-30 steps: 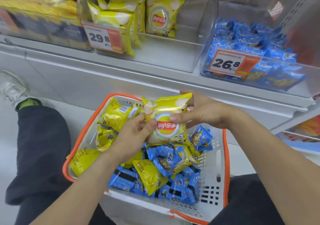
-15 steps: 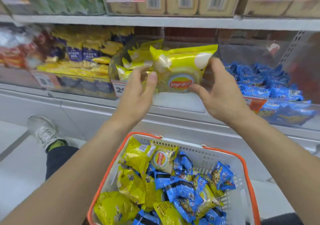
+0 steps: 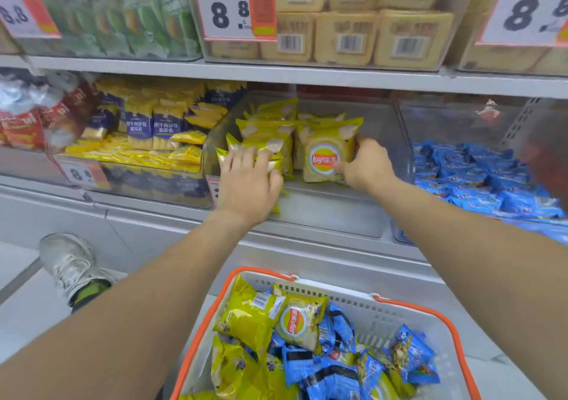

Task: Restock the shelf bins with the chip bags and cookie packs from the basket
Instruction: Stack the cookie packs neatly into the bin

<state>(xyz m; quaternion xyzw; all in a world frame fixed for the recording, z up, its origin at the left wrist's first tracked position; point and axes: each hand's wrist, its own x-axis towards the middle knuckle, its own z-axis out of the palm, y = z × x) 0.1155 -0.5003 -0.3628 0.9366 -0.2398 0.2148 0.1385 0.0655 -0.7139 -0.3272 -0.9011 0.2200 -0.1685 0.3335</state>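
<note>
Yellow chip bag (image 3: 325, 158) gripped upright by right hand (image 3: 367, 166) in clear bin (image 3: 396, 141); left hand (image 3: 249, 178) flat on neighbouring bags (image 3: 261, 141).

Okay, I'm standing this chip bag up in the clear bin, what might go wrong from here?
1. The yellow Lay's chip bag that your right hand grips stands upright at the front of its row; once released it may tip forward.
2. Your left hand presses the front yellow bags near the clear plastic bin opening; easing off might let them slide out.
3. The white basket with orange rim mixes blue cookie packs with chips, so misplacing is possible.
</note>
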